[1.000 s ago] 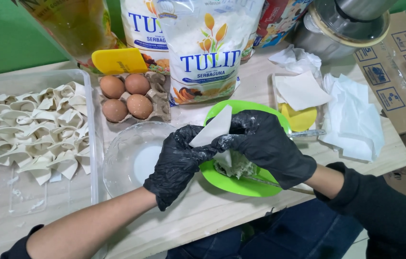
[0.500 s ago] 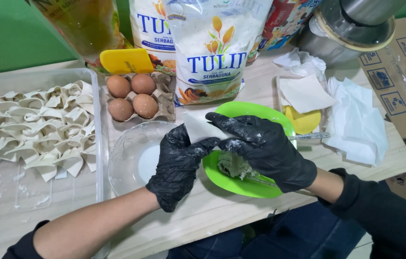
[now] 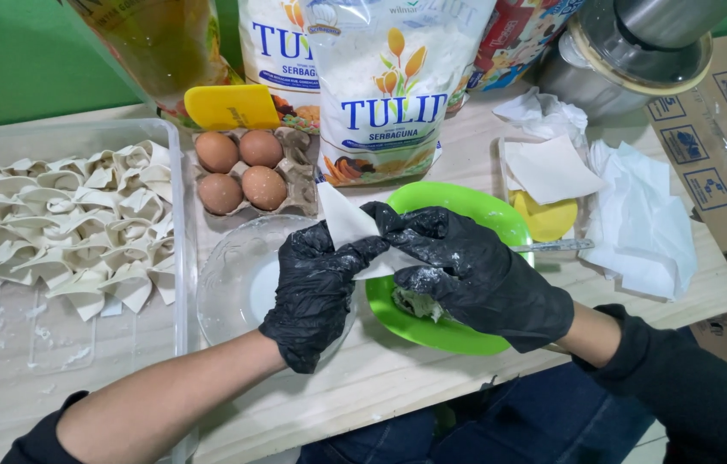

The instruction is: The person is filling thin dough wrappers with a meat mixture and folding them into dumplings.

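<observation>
Both my hands wear black gloves and meet over the table's middle. My left hand and my right hand together pinch a pale dumpling wrapper, folded into a triangle that sticks up between the fingers. Under my right hand lies a green plate with a lump of filling partly hidden by the glove. A clear glass bowl sits under my left hand. A utensil handle rests across the plate's right rim.
A clear tray at left holds several folded dumplings. Behind are an egg carton with eggs, a yellow scraper, flour bags, an oil bottle, a wrapper stack, white tissues, a metal pot and a cardboard box.
My hands have drawn together around the wrapper and folded it; the wrapper now pokes up as a triangle toward the flour bag. The view has shifted slightly.
</observation>
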